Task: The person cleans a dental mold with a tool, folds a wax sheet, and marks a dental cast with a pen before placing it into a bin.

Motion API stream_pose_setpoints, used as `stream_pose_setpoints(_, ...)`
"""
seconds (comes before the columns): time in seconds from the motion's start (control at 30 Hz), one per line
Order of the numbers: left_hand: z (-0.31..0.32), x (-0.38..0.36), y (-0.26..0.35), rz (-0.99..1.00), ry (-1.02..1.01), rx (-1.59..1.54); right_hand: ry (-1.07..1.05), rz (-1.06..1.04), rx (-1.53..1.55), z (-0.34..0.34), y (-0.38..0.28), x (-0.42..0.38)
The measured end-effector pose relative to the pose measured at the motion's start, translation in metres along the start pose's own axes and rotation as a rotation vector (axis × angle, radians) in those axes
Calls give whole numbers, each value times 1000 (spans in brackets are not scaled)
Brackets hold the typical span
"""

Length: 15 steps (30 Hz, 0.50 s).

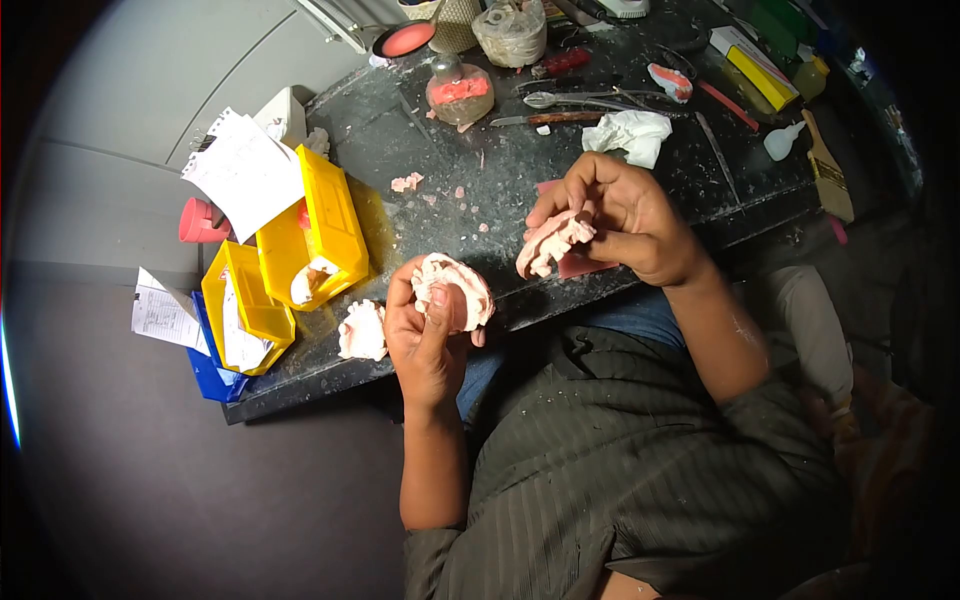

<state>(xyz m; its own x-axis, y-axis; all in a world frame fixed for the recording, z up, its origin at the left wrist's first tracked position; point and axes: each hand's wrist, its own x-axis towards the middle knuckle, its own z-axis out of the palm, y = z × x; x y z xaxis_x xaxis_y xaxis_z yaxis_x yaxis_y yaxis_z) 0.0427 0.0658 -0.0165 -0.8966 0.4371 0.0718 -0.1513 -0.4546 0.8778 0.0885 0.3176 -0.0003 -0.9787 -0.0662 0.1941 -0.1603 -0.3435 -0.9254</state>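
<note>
My left hand (425,345) is closed round a pale pink moulded piece (462,285), its thumb pressed on the hollow inner side. To the right, my right hand (625,220) grips a second pale pink piece (555,243) with a ragged, curved edge between thumb and fingers. The two pieces are apart, both over the front edge area of the black table. Another pale pink lump (363,331) lies on the table just left of my left hand. A flat pink sheet (583,265) shows partly beneath my right hand.
Yellow bins (350,225) with papers stand at the left, beside a red cup (203,220). Farther back are a glass burner (460,95), a wrapped bowl (510,35), a knife (560,118), white tissue (630,135) and a brush (828,170). Pink scraps (407,183) dot the tabletop.
</note>
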Motion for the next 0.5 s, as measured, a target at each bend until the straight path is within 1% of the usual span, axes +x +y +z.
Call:
stream_pose_setpoints(0.07, -1, 0, 0, -3, 2, 2, -58, -95, -30, -1, 5, 0)
stream_pose_setpoints(0.13, 0, 0, 0, -3, 4, 3, -53, -75, -30, -1, 4, 0)
stream_pose_setpoints(0.2, 2, -1, 0, 1, 28, 72, -49, -56, -29, 1, 1, -1)
stream_pose_setpoints(0.27, 2, -1, 0, 2, 27, 71, -32, -19, -17, 3, -1, -1)
stream_pose_setpoints(0.4, 2, -1, 1, -4, 25, 70, -34, -16, -11, 2, 0, -1)
stream_pose_setpoints(0.47, 3, -1, 1, -3, 26, 70, -55, -95, -9, 0, 4, -1)
stream_pose_setpoints(0.5, 3, -1, 1, -1, 27, 71, -55, -95, -9, 0, 5, -1)
